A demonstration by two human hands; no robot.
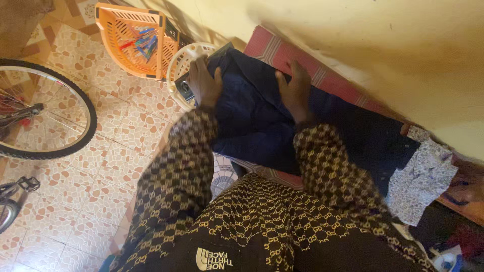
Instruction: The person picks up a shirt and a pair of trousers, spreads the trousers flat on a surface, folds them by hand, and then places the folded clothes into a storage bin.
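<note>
A dark navy garment (254, 113) lies spread on a red striped mat (282, 50) beside a yellow wall. My left hand (204, 83) presses flat on the garment's left edge, near a white basket. Further right, my right hand (296, 90) rests palm down on the same cloth with fingers spread. Both sleeves are brown with a gold pattern. Neither hand grips anything.
An orange plastic basket (132, 38) with coloured pegs and a white round basket (187, 56) stand on the tiled floor. A bicycle wheel (45, 113) is at the left. A light floral cloth (421, 174) lies on the mat's right end.
</note>
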